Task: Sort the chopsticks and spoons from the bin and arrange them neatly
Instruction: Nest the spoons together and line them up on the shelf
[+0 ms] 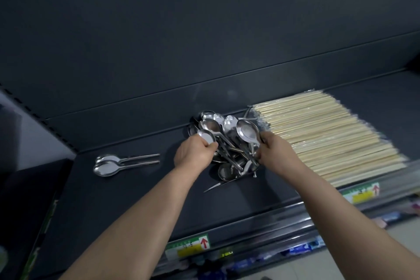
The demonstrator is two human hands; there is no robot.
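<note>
Spoon heap (229, 154) sits in a shiny metal tangle right between the two hands, bowls and handles pointing every which way. Left hand (193, 154) is at the heap's left edge, fingers curled round a small spoon (206, 138) whose bowl pokes out just above the knuckles. Right hand (276, 150) is on the opposite edge, fingers closed on the handle of a raised spoon (247, 130). That one's bowl stands up facing the camera, just up and left of the hand. The exact finger placement is too blurry to call.

Well off to the left of the left hand, a spoon pair (109, 165) lies flat and close together, bowls away from the hand and handles pointing back toward it. Just right of the right hand, wrapped chopsticks (329, 138) lie in one wide, tidy row, pale sticks all parallel.

Everything rests on a dark shelf (136, 200). Along its front rail, below the forearms, are two price tags (188, 245), each with a red arrow.
</note>
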